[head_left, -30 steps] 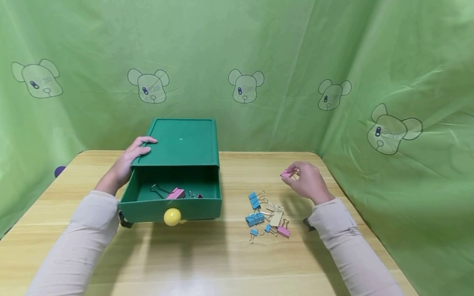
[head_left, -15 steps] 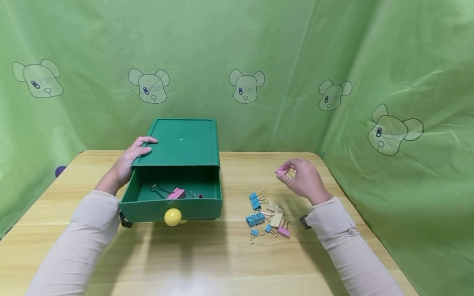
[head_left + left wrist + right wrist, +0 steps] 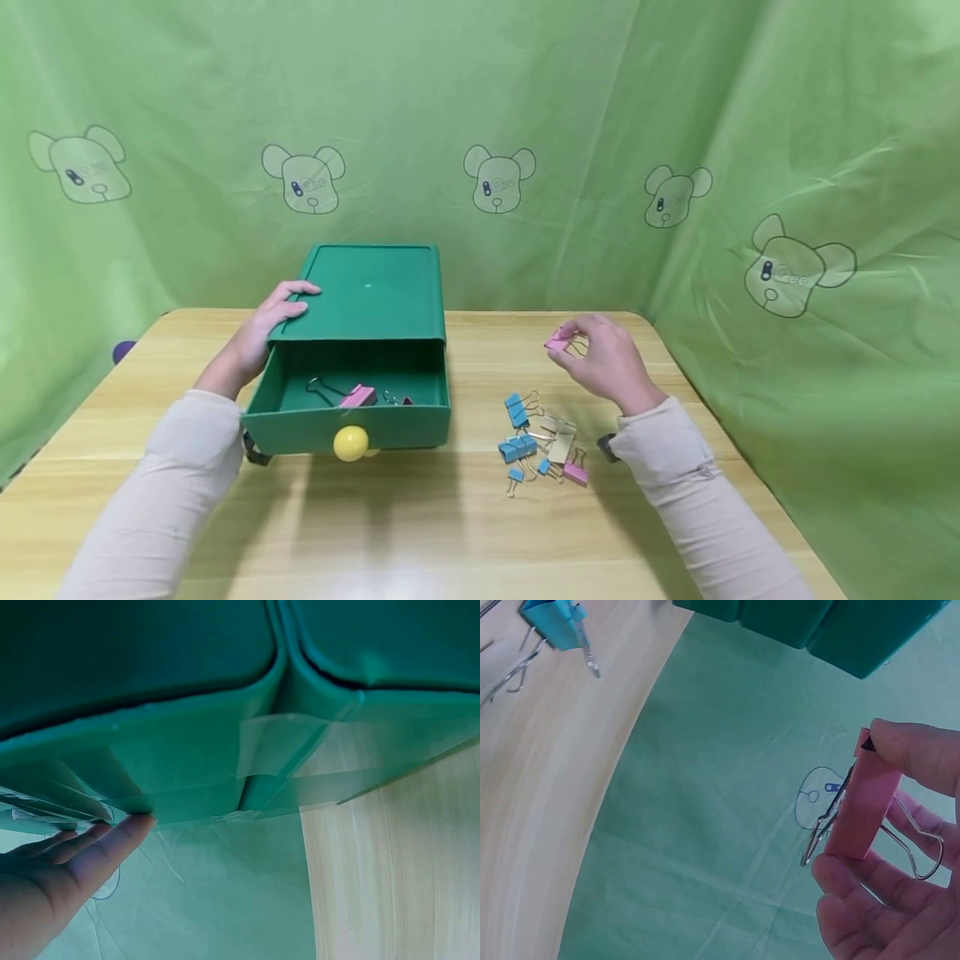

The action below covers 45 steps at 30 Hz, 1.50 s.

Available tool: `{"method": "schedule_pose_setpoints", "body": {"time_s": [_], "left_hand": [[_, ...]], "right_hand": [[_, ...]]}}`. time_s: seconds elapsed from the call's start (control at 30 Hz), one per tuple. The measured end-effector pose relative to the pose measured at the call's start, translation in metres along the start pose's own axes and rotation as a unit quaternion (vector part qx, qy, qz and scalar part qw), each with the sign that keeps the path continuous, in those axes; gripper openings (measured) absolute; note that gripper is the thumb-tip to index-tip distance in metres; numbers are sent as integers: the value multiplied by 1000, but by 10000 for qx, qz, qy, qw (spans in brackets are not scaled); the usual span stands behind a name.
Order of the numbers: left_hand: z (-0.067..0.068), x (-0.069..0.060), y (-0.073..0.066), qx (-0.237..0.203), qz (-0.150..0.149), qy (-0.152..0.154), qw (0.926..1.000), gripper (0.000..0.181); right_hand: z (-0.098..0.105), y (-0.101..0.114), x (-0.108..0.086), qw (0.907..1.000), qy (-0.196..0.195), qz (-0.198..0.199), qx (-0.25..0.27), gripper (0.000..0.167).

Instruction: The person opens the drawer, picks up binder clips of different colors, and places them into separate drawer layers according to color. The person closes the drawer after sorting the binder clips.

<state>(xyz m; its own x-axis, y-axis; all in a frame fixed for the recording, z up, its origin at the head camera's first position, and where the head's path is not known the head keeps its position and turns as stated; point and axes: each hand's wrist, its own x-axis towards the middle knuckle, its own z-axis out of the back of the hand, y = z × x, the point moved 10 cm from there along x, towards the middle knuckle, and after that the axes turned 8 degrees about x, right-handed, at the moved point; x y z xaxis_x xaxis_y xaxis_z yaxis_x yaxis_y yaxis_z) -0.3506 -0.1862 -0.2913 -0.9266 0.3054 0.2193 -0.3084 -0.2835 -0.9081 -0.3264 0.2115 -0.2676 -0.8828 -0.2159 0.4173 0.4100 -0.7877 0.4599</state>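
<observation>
A pink binder clip [image 3: 865, 802] with two wire handles is pinched between the thumb and fingers of my right hand [image 3: 609, 362], above the table's right side. My left hand [image 3: 258, 333] rests against the left side of the green drawer box [image 3: 375, 292], fingertips on its top edge; the left wrist view shows the fingers [image 3: 105, 851] extended along it. The green drawer [image 3: 292, 435], with its yellow knob [image 3: 351, 443], is pulled out toward me. In it lie a pink binder clip [image 3: 358, 396] and a smaller dark pink clip [image 3: 407, 401], partly hidden by the drawer front.
Right of the drawer several loose binder clips lie close together: blue clips [image 3: 517, 448], cream clips [image 3: 560, 447] and a pink clip [image 3: 575, 474]. Green curtains [image 3: 570, 125] hang behind and beside the wooden table [image 3: 375, 550].
My right hand has moved left and slightly away from me, still pinching the pink binder clip. The left hand stays in place on the box.
</observation>
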Motion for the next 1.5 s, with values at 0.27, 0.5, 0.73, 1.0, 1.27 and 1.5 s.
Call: {"method": "schedule_pose_setpoints", "body": {"time_s": [0.27,0.5,0.73,1.0,1.27,1.5], "left_hand": [[1,0,0,24,-25,-15,10000,29],[0,0,-1,34,-30,2,10000,29],[-2,0,0,-7,-34,14,10000,29],[0,0,-1,10,-60,-17,10000,28],[2,1,1,71,-31,-31,10000,27],[0,1,0,-46,-65,-25,10000,28]], "right_hand": [[3,14,2,9998,-62,191,55,22],[5,25,2,9997,-74,216,103,25],[6,36,2,9991,-124,376,143,26],[8,48,4,9980,-157,534,295,26],[9,60,5,9972,-190,658,317,26],[10,70,2,9958,-218,813,371,27]]}}
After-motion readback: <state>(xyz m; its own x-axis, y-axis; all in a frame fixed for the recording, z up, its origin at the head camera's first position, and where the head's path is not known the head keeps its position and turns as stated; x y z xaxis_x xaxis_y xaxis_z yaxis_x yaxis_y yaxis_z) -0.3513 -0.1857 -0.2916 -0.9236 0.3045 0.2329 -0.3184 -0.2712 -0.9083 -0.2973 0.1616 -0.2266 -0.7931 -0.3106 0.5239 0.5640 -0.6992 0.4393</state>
